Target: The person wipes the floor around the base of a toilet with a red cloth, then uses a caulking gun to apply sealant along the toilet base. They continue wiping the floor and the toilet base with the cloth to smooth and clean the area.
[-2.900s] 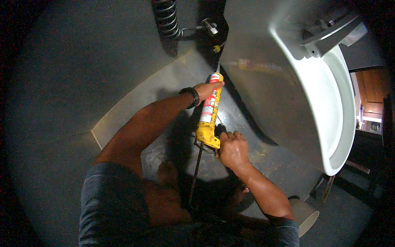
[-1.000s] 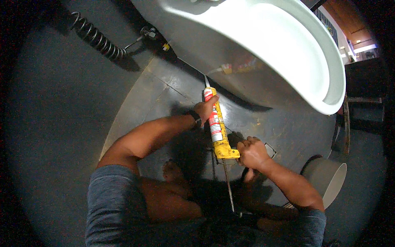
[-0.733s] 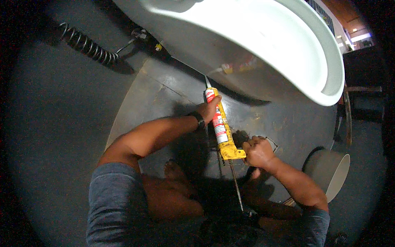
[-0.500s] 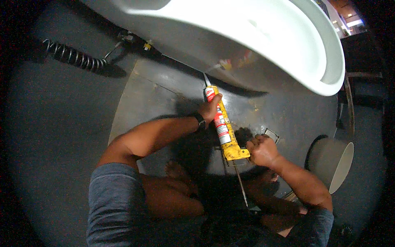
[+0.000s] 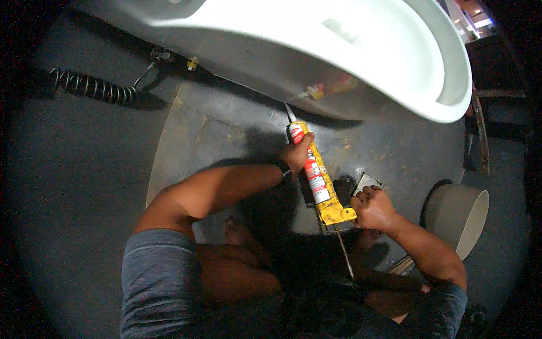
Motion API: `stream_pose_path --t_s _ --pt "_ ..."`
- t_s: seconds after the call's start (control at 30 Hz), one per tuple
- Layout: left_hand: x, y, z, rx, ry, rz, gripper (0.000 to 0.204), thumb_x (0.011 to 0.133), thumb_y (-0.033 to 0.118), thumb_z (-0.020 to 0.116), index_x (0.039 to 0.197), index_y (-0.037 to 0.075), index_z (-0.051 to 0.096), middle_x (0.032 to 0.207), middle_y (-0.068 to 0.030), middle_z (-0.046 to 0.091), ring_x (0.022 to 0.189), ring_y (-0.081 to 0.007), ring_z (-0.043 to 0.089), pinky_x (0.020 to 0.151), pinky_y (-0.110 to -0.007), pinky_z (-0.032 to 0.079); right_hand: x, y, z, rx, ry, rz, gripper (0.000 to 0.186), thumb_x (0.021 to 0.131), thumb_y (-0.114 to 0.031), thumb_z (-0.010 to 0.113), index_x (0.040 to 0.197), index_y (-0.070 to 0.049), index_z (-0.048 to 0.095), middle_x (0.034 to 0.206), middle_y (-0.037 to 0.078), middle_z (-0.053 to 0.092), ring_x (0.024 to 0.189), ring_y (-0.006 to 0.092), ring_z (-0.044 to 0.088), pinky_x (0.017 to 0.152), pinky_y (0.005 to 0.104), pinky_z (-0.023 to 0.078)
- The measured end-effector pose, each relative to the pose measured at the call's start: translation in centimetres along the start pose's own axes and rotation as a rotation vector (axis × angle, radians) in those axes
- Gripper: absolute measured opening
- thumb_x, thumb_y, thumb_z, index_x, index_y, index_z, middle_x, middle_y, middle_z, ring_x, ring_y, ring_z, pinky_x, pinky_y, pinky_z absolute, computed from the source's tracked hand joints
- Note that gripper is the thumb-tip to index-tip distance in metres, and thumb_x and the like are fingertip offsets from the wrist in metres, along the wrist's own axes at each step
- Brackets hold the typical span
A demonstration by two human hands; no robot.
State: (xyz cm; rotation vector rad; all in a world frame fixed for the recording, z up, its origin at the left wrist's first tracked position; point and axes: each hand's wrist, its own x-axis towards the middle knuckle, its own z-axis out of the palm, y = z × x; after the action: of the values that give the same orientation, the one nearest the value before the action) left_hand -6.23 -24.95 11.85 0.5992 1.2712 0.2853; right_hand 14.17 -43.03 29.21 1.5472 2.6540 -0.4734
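Note:
A yellow caulking gun [image 5: 337, 214] carries a red and white sealant tube [image 5: 315, 174]. Around the front of the tube and its frame, my left hand [image 5: 297, 153] is closed. My right hand [image 5: 375, 208] grips the gun's handle at the rear, its fingers wrapped over it. The pale nozzle [image 5: 291, 113] points away from me, its tip at the seam where the white toilet bowl [image 5: 271, 56] meets the floor; whether it touches cannot be made out. The gun's metal rod [image 5: 345, 257] sticks out behind toward my lap.
A coiled hose [image 5: 96, 87] lies at the far left, by a valve [image 5: 162, 55] and a small yellow fitting [image 5: 192, 64]. Beyond my right hand is a square floor drain [image 5: 367, 182]. A beige round container [image 5: 456, 217] lies tipped at the right.
The gun and both hands have shifted to the right, with the nozzle tip moving right along the base seam. The view has also moved slightly.

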Motion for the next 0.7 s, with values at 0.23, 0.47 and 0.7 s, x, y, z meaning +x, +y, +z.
stream_pose_path --t_s 0.23,0.47,0.7 --pt "-3.1 1.6 0.8 0.093 0.03 0.039 0.052 0.089 0.058 0.066 0.104 0.008 0.062 0.09 -0.0095 0.068 0.082 -0.0253 0.066 0.084 -0.041 0.051 -0.7 0.1 0.3 0.015 0.018 0.001 0.043 0.052 -0.035 0.078 0.082 -0.009 0.063 0.078 0.008 0.065 0.079 0.0291 0.064 0.069 0.0424 0.054" --pt "-6.5 4.5 1.6 0.194 0.099 -0.03 0.063 0.092 0.061 0.059 0.113 0.002 0.064 0.101 -0.0112 0.07 0.092 -0.024 0.069 0.086 -0.039 0.051 0.3 -0.5 -2.0 0.049 -0.123 0.055 0.033 0.063 -0.029 0.072 0.088 -0.009 0.062 0.087 0.009 0.067 0.088 0.031 0.065 0.083 0.0493 0.051" --pt "-6.9 4.1 1.5 0.142 -0.015 0.128 0.068 0.093 0.064 0.055 0.113 0.0 0.062 0.101 -0.0127 0.069 0.092 -0.0267 0.068 0.086 -0.041 0.05 0.9 -1.3 -3.2 -0.115 0.187 0.043 0.044 0.056 -0.032 0.079 0.087 -0.007 0.059 0.094 0.012 0.06 0.098 0.0324 0.06 0.117 0.0529 0.033"
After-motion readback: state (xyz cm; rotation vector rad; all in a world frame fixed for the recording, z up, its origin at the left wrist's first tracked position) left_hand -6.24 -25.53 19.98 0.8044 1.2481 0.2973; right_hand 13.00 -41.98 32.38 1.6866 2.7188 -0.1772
